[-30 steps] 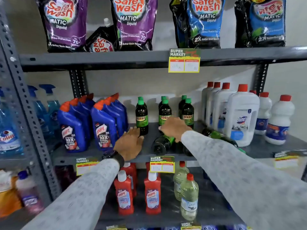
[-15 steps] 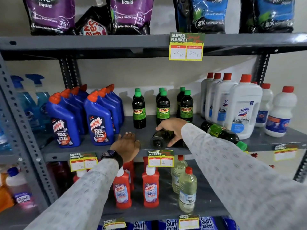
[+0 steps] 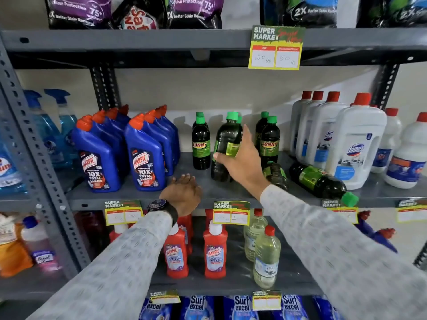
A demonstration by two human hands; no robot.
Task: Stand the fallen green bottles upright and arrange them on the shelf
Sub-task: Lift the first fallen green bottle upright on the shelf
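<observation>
Two green bottles (image 3: 321,181) lie fallen on the shelf (image 3: 138,195), right of the held bottle (image 3: 225,146). Right hand (image 3: 242,162) clamps that bottle, nearly upright. Left hand (image 3: 182,192) rests at shelf edge, fingers loosely apart, holding nothing.

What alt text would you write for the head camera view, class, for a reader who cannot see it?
A person's right hand holds a green-capped dark bottle nearly upright on a grey shop shelf, among standing Sunny bottles. Two more green bottles lie fallen to its right, beside white Domex jugs. The left hand rests open at the shelf edge.
</observation>
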